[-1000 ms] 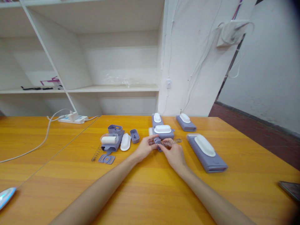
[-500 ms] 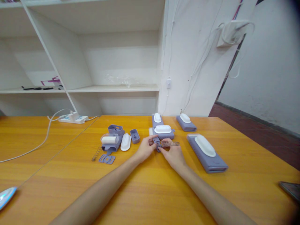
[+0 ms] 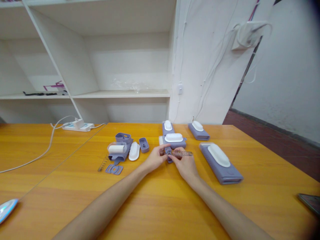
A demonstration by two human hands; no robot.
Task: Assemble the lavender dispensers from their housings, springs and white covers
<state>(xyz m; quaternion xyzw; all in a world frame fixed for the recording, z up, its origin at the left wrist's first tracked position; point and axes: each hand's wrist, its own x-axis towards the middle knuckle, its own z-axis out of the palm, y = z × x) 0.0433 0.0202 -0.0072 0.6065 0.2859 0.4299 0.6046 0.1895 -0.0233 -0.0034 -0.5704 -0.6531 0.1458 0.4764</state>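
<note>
Over the middle of the table my left hand (image 3: 155,158) grips a small purple-grey plastic part (image 3: 168,151) between thumb and fingers. My right hand (image 3: 185,165) is closed on a metal coil spring (image 3: 183,153), which lies sideways and sticks out to the right. Its thumb and fingertips meet the plastic part, so the spring's near end is partly hidden. Just behind both hands is a purple-grey case with a white bristled brush (image 3: 174,137) on top.
To the left lie a case body with a white roller (image 3: 116,149), a white brush piece (image 3: 134,151), a small purple cup (image 3: 143,145), flat purple pieces (image 3: 114,169) and another spring (image 3: 103,163). A larger brush-topped case (image 3: 221,163) lies right. A power strip (image 3: 78,126) sits back left.
The plastic part has turned slightly in my fingers, and my right hand has shifted a little to the right with the spring. Everything else stays in place.
</note>
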